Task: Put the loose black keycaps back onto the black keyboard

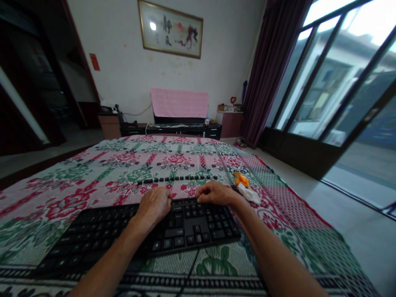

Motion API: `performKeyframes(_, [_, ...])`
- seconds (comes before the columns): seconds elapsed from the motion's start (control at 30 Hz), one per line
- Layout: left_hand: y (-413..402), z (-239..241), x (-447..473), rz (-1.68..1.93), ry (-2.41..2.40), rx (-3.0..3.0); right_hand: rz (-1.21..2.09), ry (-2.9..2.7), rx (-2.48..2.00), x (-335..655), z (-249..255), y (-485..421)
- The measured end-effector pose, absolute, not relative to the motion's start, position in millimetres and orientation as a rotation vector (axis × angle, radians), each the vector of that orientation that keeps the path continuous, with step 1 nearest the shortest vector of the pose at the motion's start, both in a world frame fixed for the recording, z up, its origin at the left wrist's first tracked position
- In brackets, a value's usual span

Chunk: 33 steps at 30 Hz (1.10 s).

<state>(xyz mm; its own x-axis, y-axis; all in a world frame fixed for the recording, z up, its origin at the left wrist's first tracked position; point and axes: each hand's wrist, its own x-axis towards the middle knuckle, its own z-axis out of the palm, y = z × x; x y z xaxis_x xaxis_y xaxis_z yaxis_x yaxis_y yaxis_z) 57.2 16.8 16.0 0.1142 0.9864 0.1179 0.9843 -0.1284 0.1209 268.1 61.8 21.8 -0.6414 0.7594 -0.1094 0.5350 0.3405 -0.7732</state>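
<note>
A black keyboard (pixel 185 231) lies on a floral cloth (pixel 93 177) in front of me. My left hand (pixel 154 206) rests on its far edge near the middle, fingers curled down onto the top row of keys. My right hand (pixel 216 193) sits beside it at the far edge, fingers bent and pressed together over the keys; what they pinch, if anything, is hidden. Beyond both hands a row of loose black keycaps (pixel 176 179) lies in a line on the cloth.
An orange tool and a white crumpled cloth (pixel 246 189) lie to the right of my right hand. A low dark cabinet with a pink-covered screen (pixel 179 105) stands at the far wall. Glass doors (pixel 340 90) fill the right side.
</note>
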Motion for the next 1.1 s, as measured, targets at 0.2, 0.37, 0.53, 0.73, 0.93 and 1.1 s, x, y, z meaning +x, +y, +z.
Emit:
performKeyframes(0.2, [19.9,17.0,57.5,0.217,2.074,2.278,1.085,-2.406,-1.061,282.2,22.5,68.2])
performKeyframes(0.37, [21.2,16.5,54.6,0.232,2.035,2.314,0.476,-1.994,-1.494,305.6,10.3,95.9])
performKeyframes(0.53, [24.2,16.0,50.7,0.252,1.987,2.279,0.297,-1.933,-1.715,320.6,-1.5,119.6])
performKeyframes(0.73, [25.9,17.1,49.6,0.246,1.961,2.256,0.268,-2.065,-1.715,314.0,-6.8,128.6])
performKeyframes(0.93, [26.4,16.2,49.2,0.268,1.948,2.237,0.245,-2.098,-1.727,310.4,-5.7,128.4])
performKeyframes(1.1, [26.3,17.3,49.2,0.269,1.927,2.241,0.261,-2.121,-1.581,289.8,13.2,105.2])
